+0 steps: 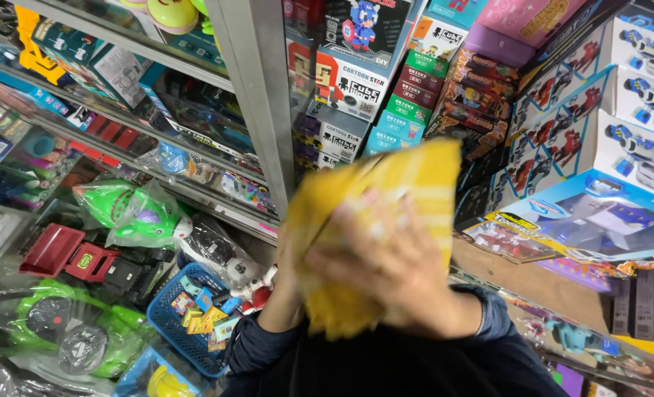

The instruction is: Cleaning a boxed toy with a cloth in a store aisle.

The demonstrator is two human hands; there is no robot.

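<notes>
The head camera looks down into a crowded toy shop, where the person holds a yellow cloth (386,220) up close in front of the lens, between the two hands, and motion blur smears all three. The right hand (386,268) lies flat on the near face of the cloth with its fingers spread wide and pressing into the fabric, its dark blue sleeve (489,316) running off to the lower right. The left hand (289,276) is mostly hidden behind the cloth's left edge; only its wrist and heel show, so it cannot be told how its fingers are set, though it touches the cloth from behind. The cloth is bunched and folded, with faint pale checks, and it hangs in mid air in front of a grey shelf post (257,95). To the left of the post, shelves hold bagged toys, among them a green toy (132,213) in clear plastic and a red toy (66,254) just below it. A blue basket (169,323) of small bright packets sits near the left elbow. To the right, stacked toy boxes (621,110) with pictures of cars and robots lean against one another, well apart from the hands.
</notes>
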